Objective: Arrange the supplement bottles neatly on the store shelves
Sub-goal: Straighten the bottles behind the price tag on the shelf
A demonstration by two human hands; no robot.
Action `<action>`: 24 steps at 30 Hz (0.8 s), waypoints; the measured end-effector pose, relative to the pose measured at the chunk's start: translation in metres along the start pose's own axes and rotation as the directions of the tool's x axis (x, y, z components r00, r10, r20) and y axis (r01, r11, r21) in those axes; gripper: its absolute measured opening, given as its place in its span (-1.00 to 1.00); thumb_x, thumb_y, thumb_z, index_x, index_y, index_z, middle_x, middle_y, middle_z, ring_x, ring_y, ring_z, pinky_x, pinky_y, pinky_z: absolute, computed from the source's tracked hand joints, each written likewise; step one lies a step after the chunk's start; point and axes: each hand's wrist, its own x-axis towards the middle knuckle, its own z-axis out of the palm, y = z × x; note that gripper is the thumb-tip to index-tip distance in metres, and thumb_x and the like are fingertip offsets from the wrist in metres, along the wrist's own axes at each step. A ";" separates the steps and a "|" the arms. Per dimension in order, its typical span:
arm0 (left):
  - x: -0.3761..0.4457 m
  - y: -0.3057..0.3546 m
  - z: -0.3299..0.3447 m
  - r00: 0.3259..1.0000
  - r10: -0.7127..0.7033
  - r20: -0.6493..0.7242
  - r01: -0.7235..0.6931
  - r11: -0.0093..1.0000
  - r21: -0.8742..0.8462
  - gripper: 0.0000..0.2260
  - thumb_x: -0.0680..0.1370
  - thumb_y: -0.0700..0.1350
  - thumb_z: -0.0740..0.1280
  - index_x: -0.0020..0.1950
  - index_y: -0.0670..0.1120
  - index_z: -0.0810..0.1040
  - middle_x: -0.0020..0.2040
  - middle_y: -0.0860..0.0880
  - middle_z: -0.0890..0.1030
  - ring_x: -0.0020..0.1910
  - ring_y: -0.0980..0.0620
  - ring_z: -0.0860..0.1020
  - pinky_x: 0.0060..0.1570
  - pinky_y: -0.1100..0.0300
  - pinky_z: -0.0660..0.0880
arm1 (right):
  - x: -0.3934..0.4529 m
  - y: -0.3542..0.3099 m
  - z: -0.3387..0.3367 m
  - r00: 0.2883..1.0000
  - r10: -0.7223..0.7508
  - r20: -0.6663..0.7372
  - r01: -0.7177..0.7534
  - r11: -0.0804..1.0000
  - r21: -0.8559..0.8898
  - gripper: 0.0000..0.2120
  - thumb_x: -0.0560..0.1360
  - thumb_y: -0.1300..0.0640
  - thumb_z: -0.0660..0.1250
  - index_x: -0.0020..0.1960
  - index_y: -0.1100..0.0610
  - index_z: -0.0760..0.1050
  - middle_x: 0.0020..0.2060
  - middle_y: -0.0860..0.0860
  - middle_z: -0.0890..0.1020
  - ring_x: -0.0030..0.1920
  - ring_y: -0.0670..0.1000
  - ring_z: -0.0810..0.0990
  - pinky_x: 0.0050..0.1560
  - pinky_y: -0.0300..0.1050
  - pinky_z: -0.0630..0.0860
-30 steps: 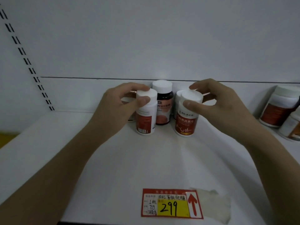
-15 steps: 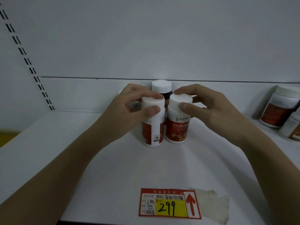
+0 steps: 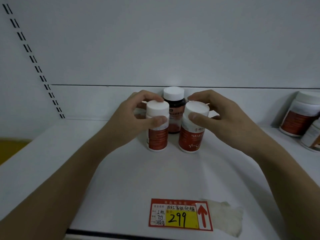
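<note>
Two white supplement bottles with red labels stand upright on the white shelf point(image 3: 121, 179). My left hand point(image 3: 128, 122) grips the left bottle point(image 3: 158, 137) near its cap, thumb in front and fingers over the top. My right hand point(image 3: 223, 118) grips the right bottle point(image 3: 190, 139) the same way. A gap separates the two bottles. Behind that gap, against the back wall, stands a dark bottle point(image 3: 174, 108) with a white cap. More white bottles are partly hidden behind my hands.
Two larger red-labelled bottles point(image 3: 301, 115) lean at the shelf's far right. A red and yellow price tag point(image 3: 180, 215) reading 299 is stuck at the front edge, with a patch of tape beside it. A slotted upright point(image 3: 34, 61) runs up the left wall.
Both hands drew their bottles forward from the back row and pushed them together; now the two bottles stand a little apart again, nearer the front.
</note>
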 end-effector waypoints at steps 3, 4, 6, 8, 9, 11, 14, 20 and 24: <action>0.000 0.001 -0.009 0.996 -0.016 0.092 0.022 0.998 -0.062 -0.73 0.46 -0.20 0.38 0.10 0.07 0.59 0.10 0.07 0.63 0.10 0.12 0.57 0.09 0.24 0.53 | 0.001 -0.001 0.000 0.999 0.001 -0.049 -0.002 1.000 -0.017 -0.70 0.44 -0.01 0.43 0.14 -0.14 0.47 0.02 -0.26 0.57 -0.02 -0.31 0.53 -0.19 -0.47 0.46; 0.000 0.001 -0.010 0.993 -0.033 0.115 0.046 0.993 -0.112 -0.71 0.45 -0.22 0.32 0.10 0.07 0.59 0.07 0.09 0.64 0.11 0.11 0.57 0.11 0.21 0.51 | 0.001 -0.001 0.001 0.997 0.010 -0.071 -0.012 1.000 -0.023 -0.68 0.42 -0.03 0.44 0.13 -0.13 0.46 0.00 -0.25 0.56 -0.05 -0.31 0.53 -0.23 -0.53 0.43; 0.000 0.000 -0.010 0.993 -0.054 0.109 0.069 0.988 -0.142 -0.71 0.44 -0.21 0.30 0.11 0.06 0.57 0.04 0.15 0.64 0.10 0.14 0.58 0.09 0.23 0.54 | 0.002 0.000 0.002 0.994 0.027 -0.102 -0.032 0.999 -0.040 -0.63 0.39 -0.07 0.45 0.14 -0.10 0.43 -0.03 -0.24 0.53 -0.09 -0.27 0.52 -0.28 -0.57 0.39; 0.000 -0.002 -0.007 0.996 -0.052 0.068 0.057 0.996 -0.067 -0.73 0.44 -0.11 0.41 0.11 0.13 0.56 0.06 0.19 0.63 0.10 0.17 0.58 0.02 0.25 0.57 | 0.003 -0.001 0.002 0.994 0.044 -0.096 -0.049 0.997 -0.052 -0.59 0.38 -0.12 0.43 0.16 -0.09 0.40 -0.03 -0.24 0.50 -0.08 -0.25 0.50 -0.31 -0.50 0.42; 0.000 -0.002 -0.006 0.998 -0.051 0.041 0.052 0.998 -0.018 -0.70 0.43 -0.08 0.48 0.10 0.17 0.56 0.09 0.19 0.61 0.11 0.17 0.57 -0.01 0.25 0.57 | 0.003 -0.001 0.002 0.995 0.055 -0.083 -0.060 0.997 -0.052 -0.58 0.38 -0.13 0.43 0.17 -0.10 0.39 -0.03 -0.25 0.50 -0.07 -0.24 0.50 -0.31 -0.45 0.42; 0.002 -0.003 -0.007 0.999 -0.046 -0.010 0.047 0.998 0.031 -0.69 0.42 -0.09 0.50 0.09 0.21 0.58 0.14 0.15 0.61 0.10 0.16 0.58 -0.01 0.29 0.55 | 0.003 -0.001 0.000 0.997 0.056 -0.061 -0.060 0.996 -0.063 -0.59 0.39 -0.11 0.44 0.17 -0.09 0.39 0.00 -0.24 0.50 -0.05 -0.23 0.50 -0.26 -0.39 0.39; 0.003 -0.003 -0.011 0.999 -0.047 -0.014 0.047 0.999 0.007 -0.70 0.41 -0.11 0.48 0.09 0.19 0.60 0.11 0.17 0.64 0.07 0.17 0.61 -0.03 0.38 0.55 | 0.002 -0.002 -0.001 0.998 0.035 -0.058 -0.040 0.995 -0.092 -0.64 0.37 -0.08 0.46 0.10 -0.06 0.45 0.00 -0.23 0.53 -0.04 -0.21 0.51 -0.21 -0.38 0.38; 0.002 0.000 -0.011 0.999 -0.031 0.031 0.032 0.999 -0.011 -0.67 0.46 -0.14 0.46 0.18 0.14 0.59 0.11 0.15 0.64 0.06 0.20 0.60 -0.11 0.42 0.54 | -0.002 -0.004 -0.001 0.995 0.040 -0.086 -0.046 0.996 -0.071 -0.68 0.36 -0.03 0.50 0.08 -0.06 0.53 0.03 -0.17 0.61 0.02 -0.15 0.58 -0.04 -0.25 0.50; 0.003 -0.003 -0.007 0.998 -0.040 0.057 0.046 0.994 -0.099 -0.60 0.45 -0.15 0.48 0.24 0.11 0.53 0.10 0.12 0.63 0.05 0.19 0.59 -0.15 0.38 0.54 | -0.005 -0.004 0.003 0.990 0.117 -0.082 -0.118 0.993 -0.017 -0.63 0.39 0.06 0.51 0.17 -0.06 0.53 0.05 -0.11 0.65 0.08 -0.08 0.61 0.06 -0.11 0.60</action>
